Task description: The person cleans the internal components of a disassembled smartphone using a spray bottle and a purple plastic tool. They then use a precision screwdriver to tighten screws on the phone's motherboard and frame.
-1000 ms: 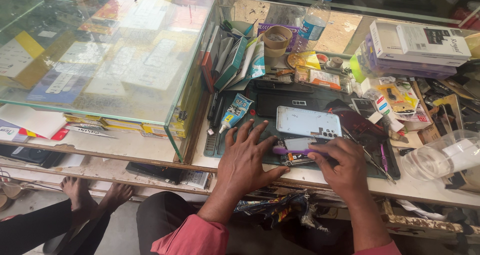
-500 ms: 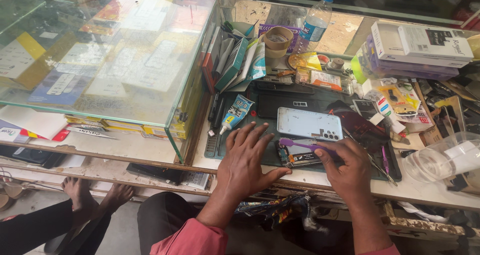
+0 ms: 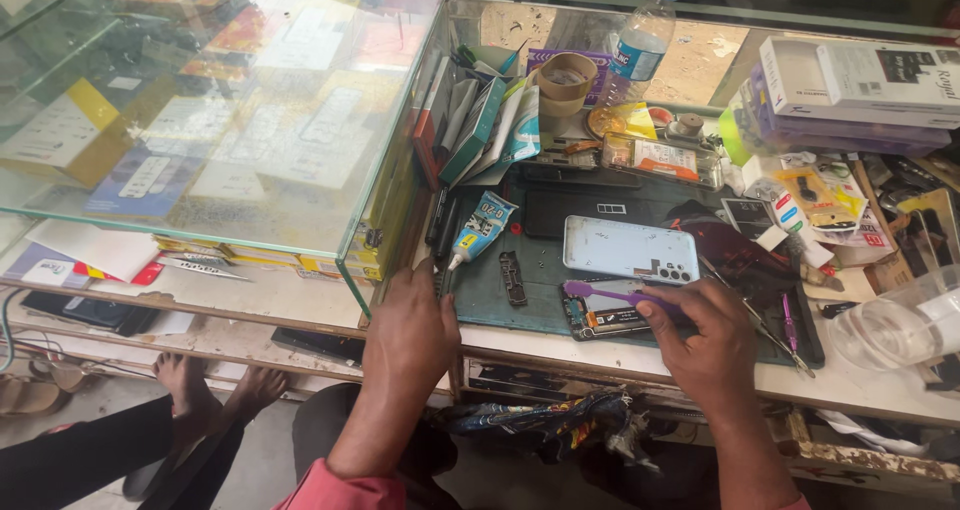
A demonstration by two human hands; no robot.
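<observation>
Right hand [image 3: 712,345] gripping purple tool [image 3: 610,293] over open phone [image 3: 605,315]; left hand [image 3: 410,332] resting flat, empty, left of phone. Pressing gently works best.

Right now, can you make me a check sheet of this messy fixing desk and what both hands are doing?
Surface: dark work mat on a worn pale counter.
Job's things: opened phone at the mat's front edge; pale blue back cover lying just behind it; purple tool.
Clutter: glue tube, water bottle, paper cup, stacked boxes, clear plastic container.
Hands: left hand flat on the counter edge; right hand pinches the purple tool over the opened phone.
Cables: nothing seen.
Surroundings: glass display case on the left; another person's bare feet below.
</observation>
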